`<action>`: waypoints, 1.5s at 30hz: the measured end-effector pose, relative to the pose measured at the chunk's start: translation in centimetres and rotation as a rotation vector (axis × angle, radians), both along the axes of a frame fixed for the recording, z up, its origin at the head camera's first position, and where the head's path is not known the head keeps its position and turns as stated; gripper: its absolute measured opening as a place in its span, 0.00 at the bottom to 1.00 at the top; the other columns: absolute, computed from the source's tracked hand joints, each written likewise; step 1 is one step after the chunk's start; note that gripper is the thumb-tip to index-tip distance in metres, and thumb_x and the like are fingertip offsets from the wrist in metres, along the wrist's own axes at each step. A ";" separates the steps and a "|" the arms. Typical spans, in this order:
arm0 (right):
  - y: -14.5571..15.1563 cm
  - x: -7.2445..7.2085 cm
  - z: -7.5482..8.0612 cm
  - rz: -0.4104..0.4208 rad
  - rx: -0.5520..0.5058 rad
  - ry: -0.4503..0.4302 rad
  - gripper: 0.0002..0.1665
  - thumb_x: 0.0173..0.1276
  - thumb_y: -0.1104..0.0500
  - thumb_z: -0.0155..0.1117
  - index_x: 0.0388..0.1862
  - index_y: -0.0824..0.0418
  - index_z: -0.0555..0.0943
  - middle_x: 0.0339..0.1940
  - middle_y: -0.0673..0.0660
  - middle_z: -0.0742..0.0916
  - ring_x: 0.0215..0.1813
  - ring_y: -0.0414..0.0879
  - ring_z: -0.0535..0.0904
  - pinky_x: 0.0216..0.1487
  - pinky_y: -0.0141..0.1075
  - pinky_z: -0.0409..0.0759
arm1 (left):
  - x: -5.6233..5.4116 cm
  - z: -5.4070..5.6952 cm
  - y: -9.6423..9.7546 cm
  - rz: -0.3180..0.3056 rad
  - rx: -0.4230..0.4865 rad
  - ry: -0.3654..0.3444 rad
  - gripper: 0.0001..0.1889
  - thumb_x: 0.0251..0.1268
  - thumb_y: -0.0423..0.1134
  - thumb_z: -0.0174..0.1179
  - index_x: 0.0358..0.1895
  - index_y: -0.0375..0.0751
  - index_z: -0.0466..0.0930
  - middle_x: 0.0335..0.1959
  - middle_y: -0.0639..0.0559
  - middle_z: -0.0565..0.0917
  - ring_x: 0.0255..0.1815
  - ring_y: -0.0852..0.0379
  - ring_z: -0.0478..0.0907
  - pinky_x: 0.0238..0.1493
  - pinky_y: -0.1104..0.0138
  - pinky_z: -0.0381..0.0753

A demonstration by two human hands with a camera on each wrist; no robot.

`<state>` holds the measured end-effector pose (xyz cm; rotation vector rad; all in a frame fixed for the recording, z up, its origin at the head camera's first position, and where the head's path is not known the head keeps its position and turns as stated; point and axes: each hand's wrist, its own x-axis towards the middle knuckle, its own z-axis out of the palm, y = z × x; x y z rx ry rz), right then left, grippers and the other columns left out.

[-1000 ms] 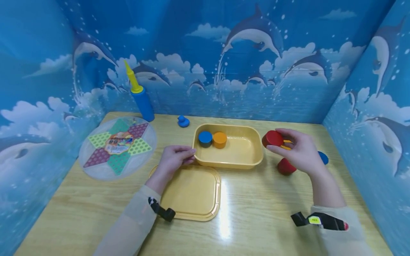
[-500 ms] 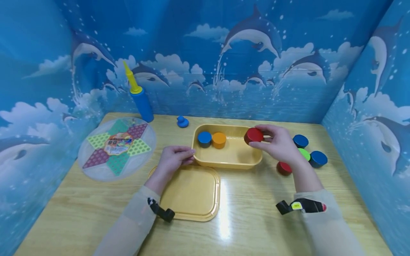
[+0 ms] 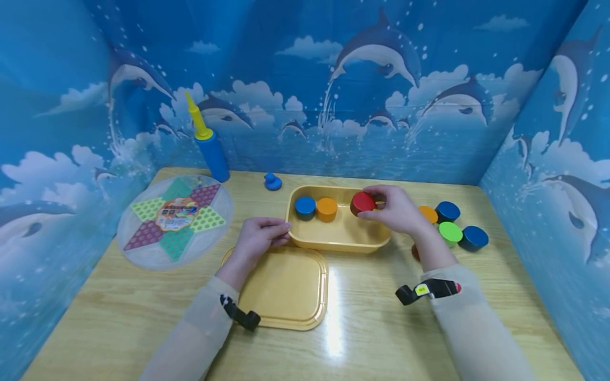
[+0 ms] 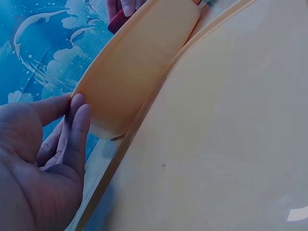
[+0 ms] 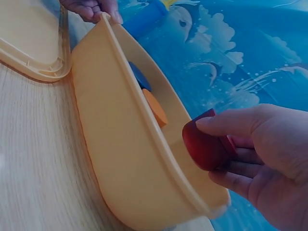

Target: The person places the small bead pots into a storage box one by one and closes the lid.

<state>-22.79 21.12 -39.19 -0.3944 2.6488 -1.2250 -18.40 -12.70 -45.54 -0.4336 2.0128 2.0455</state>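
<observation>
My right hand (image 3: 392,210) pinches a red cylindrical block (image 3: 362,203) between thumb and fingers, over the right half of a yellow plastic box (image 3: 343,245). In the right wrist view the red block (image 5: 204,144) hangs at the level of the box's rim. The left hand (image 3: 259,237) grips the box's left end, its thumb and fingertips meeting at the rim in the left wrist view. Inside the box, a blue block (image 3: 305,207) and an orange block (image 3: 327,209) stand side by side at the left.
A yellow lid (image 3: 286,286) lies in front of the box. Right of it stand orange, blue and green blocks (image 3: 450,233), and a red one partly hidden by the wrist. A star game board (image 3: 176,219), blue pump (image 3: 213,156) and blue rubber duck (image 3: 272,181) sit behind and left.
My right hand has carried the red block leftward, from right of the box to over its inside. The left hand has kept its hold on the rim.
</observation>
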 end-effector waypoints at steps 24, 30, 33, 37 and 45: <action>-3.1 -2.2 -2.5 0.063 0.136 -0.057 0.38 0.66 0.67 0.78 0.72 0.72 0.74 0.65 0.69 0.82 0.65 0.63 0.78 0.68 0.54 0.79 | 0.1 0.2 0.4 -0.013 0.050 0.030 0.13 0.70 0.31 0.72 0.53 0.28 0.86 0.40 0.38 0.89 0.37 0.53 0.89 0.45 0.62 0.93; -3.3 -2.4 -3.0 0.046 0.142 -0.052 0.40 0.66 0.66 0.78 0.74 0.73 0.72 0.67 0.70 0.81 0.67 0.64 0.77 0.70 0.54 0.78 | 0.1 0.4 0.3 -0.014 0.037 0.014 0.13 0.70 0.32 0.72 0.53 0.29 0.87 0.41 0.38 0.89 0.38 0.52 0.89 0.46 0.62 0.92; -3.4 -2.4 -3.0 0.040 0.140 -0.060 0.41 0.66 0.64 0.79 0.74 0.73 0.71 0.68 0.70 0.80 0.66 0.63 0.77 0.70 0.54 0.79 | 0.2 0.5 0.3 -0.013 0.034 0.004 0.12 0.70 0.32 0.72 0.52 0.30 0.87 0.42 0.38 0.89 0.39 0.52 0.89 0.46 0.62 0.92; -3.5 -2.3 -2.8 0.034 0.127 -0.066 0.43 0.65 0.64 0.80 0.75 0.73 0.71 0.68 0.70 0.80 0.67 0.64 0.77 0.70 0.54 0.79 | 0.2 0.5 0.3 -0.009 0.033 0.006 0.12 0.70 0.31 0.72 0.52 0.29 0.87 0.42 0.38 0.89 0.39 0.52 0.89 0.46 0.62 0.92; -3.1 -1.7 -1.6 0.030 0.118 -0.043 0.42 0.66 0.62 0.79 0.76 0.69 0.72 0.72 0.68 0.79 0.71 0.63 0.75 0.73 0.55 0.76 | 0.2 0.2 0.0 0.004 0.016 0.006 0.13 0.70 0.32 0.72 0.53 0.31 0.87 0.43 0.38 0.89 0.39 0.51 0.89 0.46 0.62 0.92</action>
